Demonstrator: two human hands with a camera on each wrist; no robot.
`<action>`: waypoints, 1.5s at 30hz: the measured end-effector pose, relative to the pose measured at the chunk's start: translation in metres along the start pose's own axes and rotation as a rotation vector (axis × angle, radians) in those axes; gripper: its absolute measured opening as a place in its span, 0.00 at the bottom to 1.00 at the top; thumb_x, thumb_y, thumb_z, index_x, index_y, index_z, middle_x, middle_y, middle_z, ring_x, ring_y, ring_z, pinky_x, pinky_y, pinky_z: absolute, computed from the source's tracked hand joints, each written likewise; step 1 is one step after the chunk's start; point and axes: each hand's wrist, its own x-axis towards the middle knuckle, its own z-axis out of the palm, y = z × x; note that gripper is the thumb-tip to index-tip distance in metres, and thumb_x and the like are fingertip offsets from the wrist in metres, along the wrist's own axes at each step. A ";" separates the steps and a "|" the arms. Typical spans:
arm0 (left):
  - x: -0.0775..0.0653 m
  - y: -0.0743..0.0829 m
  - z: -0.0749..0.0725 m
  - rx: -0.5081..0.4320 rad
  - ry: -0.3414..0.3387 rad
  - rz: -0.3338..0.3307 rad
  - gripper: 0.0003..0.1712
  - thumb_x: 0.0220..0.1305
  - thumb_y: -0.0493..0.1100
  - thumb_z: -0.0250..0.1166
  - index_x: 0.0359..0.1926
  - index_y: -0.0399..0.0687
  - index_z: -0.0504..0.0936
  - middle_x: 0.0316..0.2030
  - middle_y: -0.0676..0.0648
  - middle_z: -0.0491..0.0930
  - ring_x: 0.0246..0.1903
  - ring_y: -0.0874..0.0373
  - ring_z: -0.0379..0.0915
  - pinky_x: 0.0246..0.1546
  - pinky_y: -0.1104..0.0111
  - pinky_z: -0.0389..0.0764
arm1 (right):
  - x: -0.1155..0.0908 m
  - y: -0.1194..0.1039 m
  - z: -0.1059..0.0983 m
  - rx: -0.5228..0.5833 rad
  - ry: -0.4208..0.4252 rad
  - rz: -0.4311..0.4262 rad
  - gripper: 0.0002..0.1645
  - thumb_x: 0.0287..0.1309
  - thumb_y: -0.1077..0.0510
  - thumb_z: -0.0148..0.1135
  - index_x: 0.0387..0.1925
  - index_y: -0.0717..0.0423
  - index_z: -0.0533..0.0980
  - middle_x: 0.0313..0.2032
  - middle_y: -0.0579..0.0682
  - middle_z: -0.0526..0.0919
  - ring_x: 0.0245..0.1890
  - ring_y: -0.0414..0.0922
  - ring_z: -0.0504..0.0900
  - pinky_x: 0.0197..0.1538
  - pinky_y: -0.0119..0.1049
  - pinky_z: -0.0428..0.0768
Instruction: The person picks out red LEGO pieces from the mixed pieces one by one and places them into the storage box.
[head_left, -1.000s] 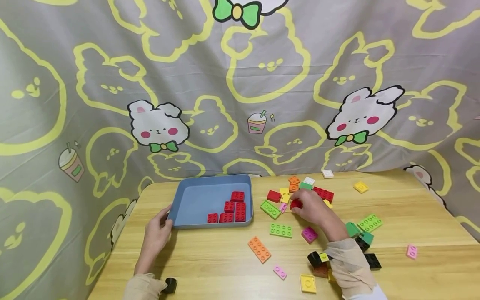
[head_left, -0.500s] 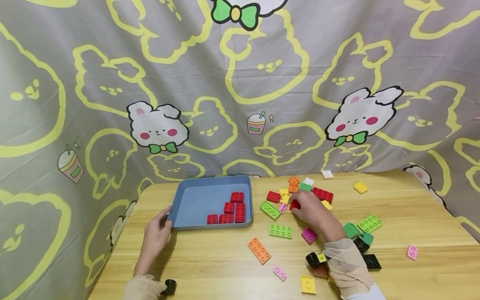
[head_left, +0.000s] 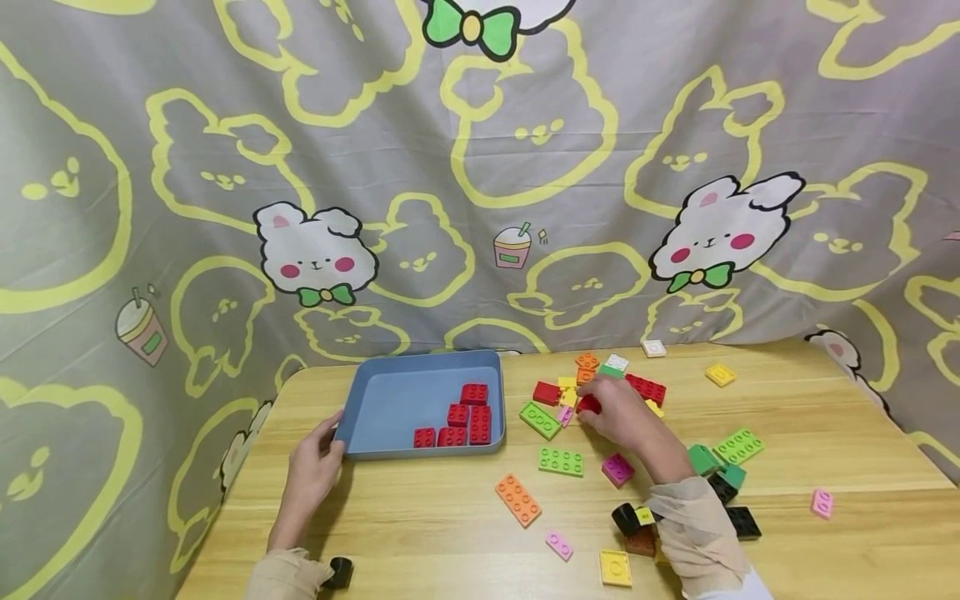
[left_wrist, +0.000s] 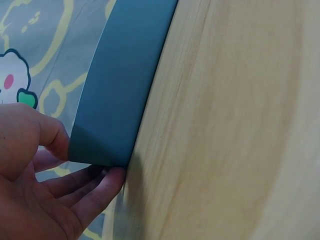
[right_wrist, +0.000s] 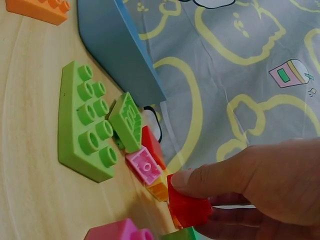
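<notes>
A blue tray (head_left: 390,400) holds several red bricks (head_left: 481,425) gathered at its right side and near edge. My left hand (head_left: 315,467) is at the tray's near left corner; in the left wrist view its thumb and fingers (left_wrist: 102,195) are curled about that corner. On the right, my right hand (head_left: 622,412) pinches a red brick (right_wrist: 187,202) between thumb and fingers, among the loose bricks. Just left of it lie another red brick (head_left: 546,392), a yellow brick (head_left: 567,390) and a small pink brick (right_wrist: 144,166).
Lime green bricks (head_left: 561,462), an orange brick (head_left: 518,500) and a magenta brick (head_left: 618,470) lie between the tray and the right forearm. Dark green and black bricks (head_left: 742,523) sit right of that forearm. A patterned curtain (head_left: 480,275) hangs behind the table.
My right hand has shifted very slightly left and up with the red brick in its fingers. The left hand and tray have stayed in place.
</notes>
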 end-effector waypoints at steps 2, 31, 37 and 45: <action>0.000 0.000 0.000 -0.001 0.006 0.007 0.30 0.70 0.30 0.51 0.73 0.34 0.68 0.59 0.24 0.76 0.57 0.34 0.77 0.59 0.47 0.76 | 0.000 -0.002 -0.001 0.000 0.006 -0.007 0.18 0.56 0.66 0.74 0.49 0.70 0.84 0.47 0.63 0.84 0.48 0.58 0.82 0.51 0.52 0.83; 0.001 -0.001 0.000 0.004 0.013 0.028 0.30 0.70 0.30 0.51 0.72 0.33 0.70 0.58 0.24 0.77 0.56 0.35 0.78 0.56 0.48 0.78 | 0.002 -0.032 0.005 0.025 0.047 -0.084 0.15 0.55 0.63 0.76 0.45 0.64 0.86 0.42 0.56 0.87 0.42 0.52 0.84 0.45 0.46 0.84; 0.001 -0.001 -0.002 0.000 0.018 0.042 0.29 0.70 0.29 0.52 0.71 0.33 0.70 0.58 0.24 0.77 0.56 0.34 0.78 0.56 0.47 0.78 | 0.007 -0.042 0.011 0.025 0.032 -0.122 0.16 0.56 0.64 0.75 0.47 0.64 0.86 0.40 0.54 0.84 0.35 0.44 0.78 0.39 0.38 0.82; 0.000 -0.001 -0.002 -0.015 -0.005 0.022 0.29 0.72 0.30 0.51 0.72 0.33 0.69 0.60 0.24 0.75 0.59 0.33 0.76 0.58 0.45 0.76 | 0.013 -0.051 0.012 0.009 0.031 -0.160 0.15 0.58 0.64 0.73 0.47 0.65 0.85 0.42 0.54 0.84 0.37 0.45 0.80 0.40 0.37 0.83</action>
